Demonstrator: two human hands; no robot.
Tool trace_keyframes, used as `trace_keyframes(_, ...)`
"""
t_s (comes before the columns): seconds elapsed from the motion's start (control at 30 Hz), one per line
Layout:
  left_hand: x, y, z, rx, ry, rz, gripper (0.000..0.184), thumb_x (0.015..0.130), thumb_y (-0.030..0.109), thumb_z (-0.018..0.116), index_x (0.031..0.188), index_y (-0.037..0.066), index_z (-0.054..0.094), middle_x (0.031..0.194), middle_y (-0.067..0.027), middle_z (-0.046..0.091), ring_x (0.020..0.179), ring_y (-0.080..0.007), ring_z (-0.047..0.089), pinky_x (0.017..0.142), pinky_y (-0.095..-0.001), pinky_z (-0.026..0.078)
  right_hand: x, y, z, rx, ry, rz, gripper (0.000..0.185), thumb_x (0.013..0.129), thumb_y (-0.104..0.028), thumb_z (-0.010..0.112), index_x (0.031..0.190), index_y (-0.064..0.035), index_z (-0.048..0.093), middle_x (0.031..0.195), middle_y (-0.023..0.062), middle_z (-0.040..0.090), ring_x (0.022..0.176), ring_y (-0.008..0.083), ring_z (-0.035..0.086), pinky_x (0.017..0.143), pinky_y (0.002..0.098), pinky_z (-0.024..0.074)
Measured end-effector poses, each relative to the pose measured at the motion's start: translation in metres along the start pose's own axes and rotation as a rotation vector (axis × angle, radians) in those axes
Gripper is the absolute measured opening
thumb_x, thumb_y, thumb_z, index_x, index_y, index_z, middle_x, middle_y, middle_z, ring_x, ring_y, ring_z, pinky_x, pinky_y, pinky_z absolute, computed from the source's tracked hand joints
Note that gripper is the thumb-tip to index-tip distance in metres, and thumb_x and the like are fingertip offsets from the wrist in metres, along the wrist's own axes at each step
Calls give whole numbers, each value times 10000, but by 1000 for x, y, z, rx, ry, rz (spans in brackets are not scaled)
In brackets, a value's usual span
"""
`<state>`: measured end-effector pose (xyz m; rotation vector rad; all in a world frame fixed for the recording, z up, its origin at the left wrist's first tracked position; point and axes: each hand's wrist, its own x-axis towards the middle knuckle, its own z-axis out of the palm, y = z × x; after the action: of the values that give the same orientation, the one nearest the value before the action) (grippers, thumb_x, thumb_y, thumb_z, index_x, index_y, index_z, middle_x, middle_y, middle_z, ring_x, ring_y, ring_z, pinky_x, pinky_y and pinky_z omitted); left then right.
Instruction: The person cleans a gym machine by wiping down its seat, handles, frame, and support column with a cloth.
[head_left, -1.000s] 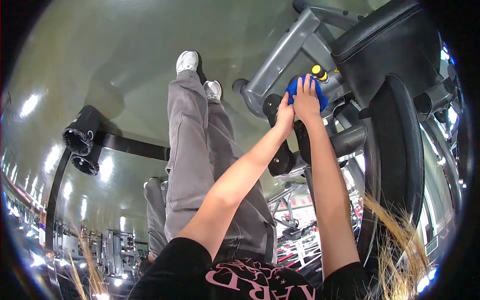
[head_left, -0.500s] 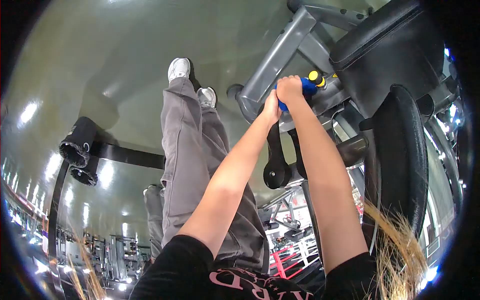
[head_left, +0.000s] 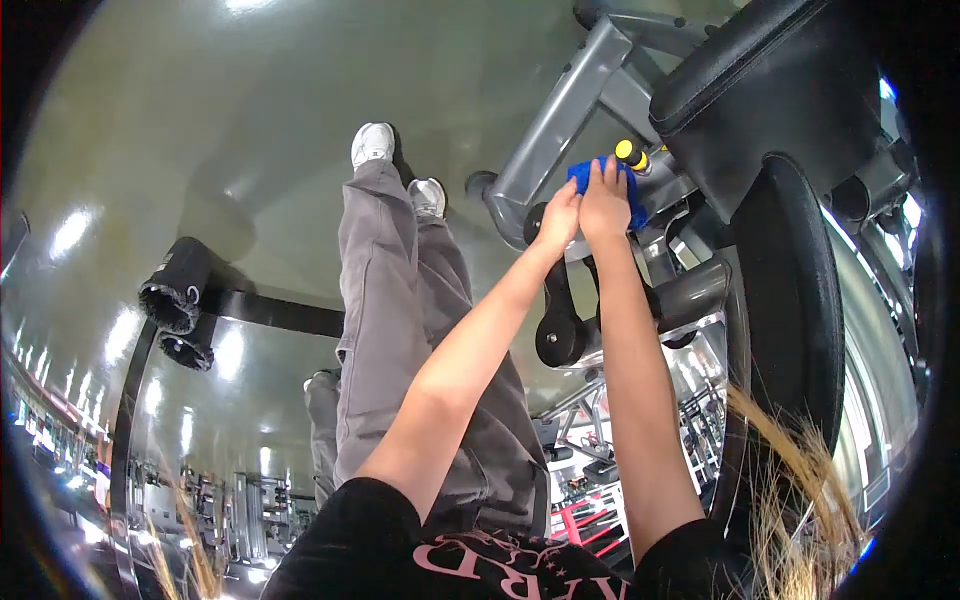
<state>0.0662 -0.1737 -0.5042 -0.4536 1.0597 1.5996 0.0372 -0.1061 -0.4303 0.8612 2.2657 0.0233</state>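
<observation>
A bright blue cloth [head_left: 636,205] is bunched against the grey metal frame of a gym machine [head_left: 560,120], just below a yellow-tipped knob [head_left: 626,150]. My right hand [head_left: 605,207] lies over the cloth with its fingers stretched out and slightly apart. Close beside it, my left hand [head_left: 561,218] has its fingers closed at the cloth's left edge; its grip is partly hidden. Below my hands hangs a black lever arm [head_left: 558,320] with a round end. Part of the cloth is under my right palm, out of sight.
Black padded cushions [head_left: 770,100] of the machine rise to the right. Grey-trousered legs and white shoes [head_left: 373,146] are on the shiny floor. At left, black fur-lined sleeves [head_left: 172,300] sit on a dark bar. More gym equipment stands in the background.
My hands have shifted slightly right and down in view. The right hand has gone from curled to stretched fingers, so more of the blue cloth shows. The camera view has moved a little.
</observation>
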Motion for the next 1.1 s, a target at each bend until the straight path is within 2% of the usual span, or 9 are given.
trace_keyframes(0.1, 1, -30, -2, 87, -33, 66, 385, 945, 207, 450, 1269, 2, 428, 1094, -38, 565, 965, -97, 507, 859, -255, 404, -11, -10, -26, -53, -185, 115, 553, 872, -204, 461, 1370, -45, 280, 1411, 201, 261, 1238, 356, 374, 986, 381, 386)
trace_keyframes(0.23, -50, 13, 11, 147, -26, 46, 495, 946, 241, 449, 1366, 16, 317, 1303, -74, 454, 1150, -134, 425, 998, -266, 300, -32, -11, -45, -151, -289, 171, 573, 875, -249, 458, 1366, -15, 276, 1372, 242, 312, 1129, 323, 491, 906, 340, 444)
trace_keyframes(0.47, -110, 36, 26, -436, -207, -236, 419, 932, 231, 443, 1302, 35, 420, 1181, -54, 538, 1053, -126, 475, 899, -266, 371, -64, -4, -61, -306, -359, 95, 628, 836, -279, 523, 1351, 10, 308, 1315, 285, 373, 1013, 346, 564, 762, 364, 507)
trace_keyframes(0.6, -134, 39, 40, -360, -73, -289, 343, 892, 179, 490, 1203, 36, 501, 1056, -23, 587, 919, -96, 527, 753, -238, 403, -73, -2, -79, -365, -423, 8, 616, 828, -241, 520, 1337, 39, 313, 1292, 318, 381, 987, 366, 587, 730, 388, 519)
trace_keyframes(0.67, -137, 46, 37, -252, -104, -285, 332, 892, 172, 473, 1179, 10, 515, 1067, -63, 597, 949, -134, 533, 815, -268, 400, -76, 1, -81, -334, -430, 13, 586, 832, -218, 504, 1322, 53, 328, 1281, 324, 394, 985, 370, 591, 730, 397, 518)
trace_keyframes(0.7, -139, 49, 35, -197, -121, -283, 329, 893, 168, 464, 1167, -4, 523, 1073, -84, 602, 965, -153, 536, 847, -282, 398, -82, 3, -80, -337, -332, -27, 540, 793, -151, 529, 1273, 56, 392, 1141, 297, 516, 878, 360, 627, 730, 407, 516)
trace_keyframes(0.9, -151, 44, 32, 192, -81, -78, 264, 833, 128, 518, 1046, -16, 578, 942, -164, 640, 867, -230, 605, 757, -318, 439, -101, 4, -98, -389, -311, -131, 431, 785, -164, 541, 1163, 40, 506, 1148, 276, 521, 883, 326, 630, 715, 400, 520)
trace_keyframes(1.0, -156, 51, 29, 272, -108, -37, 205, 869, 60, 488, 1028, -28, 584, 880, -10, 610, 790, -80, 513, 705, -254, 420, -109, 0, -103, -399, -286, -161, 369, 771, -189, 555, 1075, 19, 572, 1188, 263, 505, 902, 321, 619, 749, 381, 509)
trace_keyframes(1.1, -161, 71, 11, 245, -242, -234, 213, 851, 87, 509, 1022, -4, 597, 862, -13, 608, 760, -78, 516, 674, -238, 410, -115, -5, -116, -261, -397, -207, 233, 735, -171, 577, 914, -31, 626, 1000, 199, 617, 876, 316, 623, 729, 390, 504)
